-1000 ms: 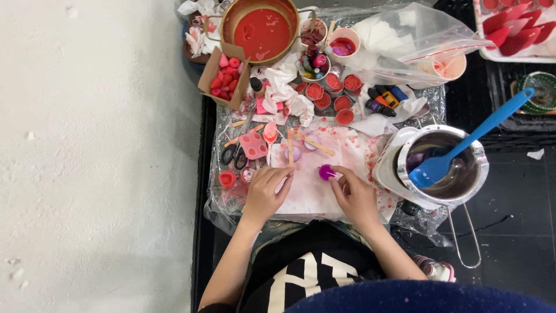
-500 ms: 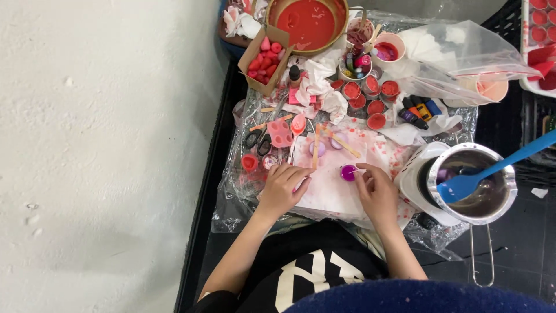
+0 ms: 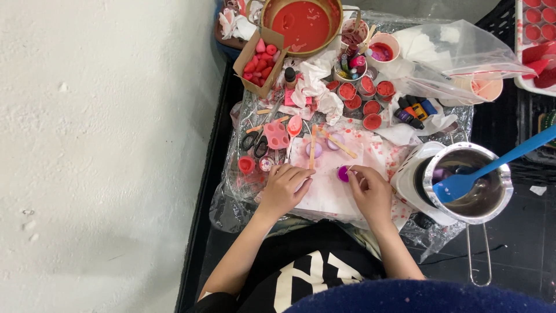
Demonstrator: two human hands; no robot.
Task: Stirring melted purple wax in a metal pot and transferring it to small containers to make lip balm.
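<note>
Nearest the camera, the left hand [image 3: 285, 188] is resting palm down on the stained white paper [image 3: 324, 194], its fingers [image 3: 298, 177] loosely curled and grasping nothing. Just beside it, the right hand [image 3: 370, 191] is pinching a thin white stick between fingertips, the stick's tip lying at the small purple cup [image 3: 343, 173]. That cup is sitting on the paper, touching the right fingertips and lying apart from the left ones. To the right, a steel pot [image 3: 469, 185] is holding a blue spatula [image 3: 486, 171]. Beyond the hands, wooden sticks [image 3: 333, 142], a pink mould [image 3: 276, 136] and black scissors [image 3: 255, 145] are lying on the plastic-covered worktop [image 3: 231, 191]. Farther off, small red-filled cups [image 3: 365, 95], a cardboard box of red pieces [image 3: 260, 61] and a brass pan of red liquid [image 3: 301, 23] are standing.
</note>
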